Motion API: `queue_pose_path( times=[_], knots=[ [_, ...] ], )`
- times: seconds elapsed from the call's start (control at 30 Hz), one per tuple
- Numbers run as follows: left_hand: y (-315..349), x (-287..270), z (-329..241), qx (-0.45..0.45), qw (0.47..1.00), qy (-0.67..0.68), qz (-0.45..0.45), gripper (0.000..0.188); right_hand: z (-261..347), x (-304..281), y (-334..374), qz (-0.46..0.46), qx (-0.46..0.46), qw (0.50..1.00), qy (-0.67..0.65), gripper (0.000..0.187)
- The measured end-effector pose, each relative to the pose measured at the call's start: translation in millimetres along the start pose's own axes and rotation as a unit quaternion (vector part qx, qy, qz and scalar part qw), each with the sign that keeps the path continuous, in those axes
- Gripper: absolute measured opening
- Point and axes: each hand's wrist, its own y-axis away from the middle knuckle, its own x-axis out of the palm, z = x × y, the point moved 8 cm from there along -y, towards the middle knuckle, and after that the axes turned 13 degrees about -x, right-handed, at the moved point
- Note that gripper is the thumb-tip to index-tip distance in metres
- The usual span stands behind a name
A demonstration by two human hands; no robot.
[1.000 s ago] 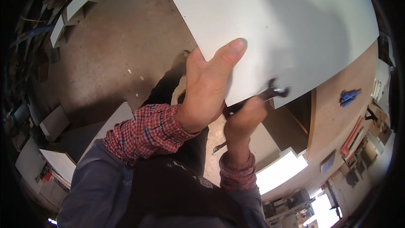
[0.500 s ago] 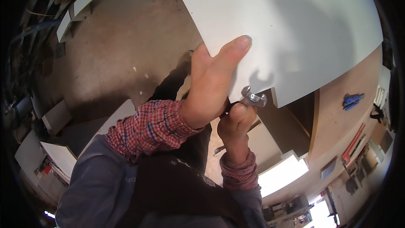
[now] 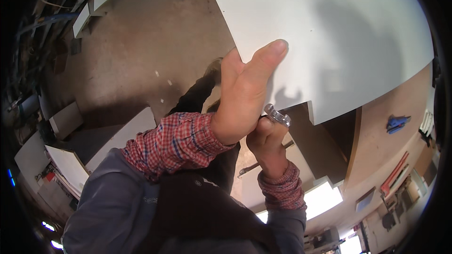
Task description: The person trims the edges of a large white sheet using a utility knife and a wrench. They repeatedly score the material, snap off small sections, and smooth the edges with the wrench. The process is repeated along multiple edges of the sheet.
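My left hand (image 3: 245,91) grips the near-left edge of a large white panel (image 3: 282,9). Its thumb lies flat on the panel's face, while the other fingers are mostly hidden behind the edge. Close beside it, my right hand (image 3: 267,143) is closed around a shiny metal open-ended wrench (image 3: 278,115), whose jaws stick up past my thumb. The rest of the wrench is hidden by the hand. A shadow with a forked outline falls on the panel just above the jaws.
A brown cabinet-like box (image 3: 325,141) stands below the panel's near edge. To the right, a blue tool (image 3: 397,123) and a red tool (image 3: 394,174) lie on a wooden surface (image 3: 372,141). White boards (image 3: 125,136) stand on the left, above the concrete floor (image 3: 155,33).
The wrench's head has turned slightly in my right hand, so its jaws look narrower. My left hand keeps its hold on the panel. The whole view has shifted a little.
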Motion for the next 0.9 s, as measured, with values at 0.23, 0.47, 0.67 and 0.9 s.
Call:
queue_pose_path(
  times=[0.23,0.47,0.67,0.9],
  knots=[
    [1.5,0.2,-4.4,0.025,0.999,0.019,-0.025,0.036,-3.6,-0.3,8.1,-0.03,-0.024,0.999,0.028,0.013],
    [-3.4,-1.0,1.4,-0.002,0.999,0.034,0.014,0.038,-1.5,0.4,5.5,-0.002,0.032,0.999,-0.036,0.046],
    [1.1,4.2,-4.3,-0.012,0.999,0.043,0.001,0.037,9.9,0.9,-5.4,0.046,-0.033,0.998,-0.005,0.043],
    [-1.6,6.5,5.4,-0.065,0.996,0.043,0.033,0.034,-7.8,-10.4,21.5,-0.171,0.229,0.936,-0.206,0.06]
  ],
)
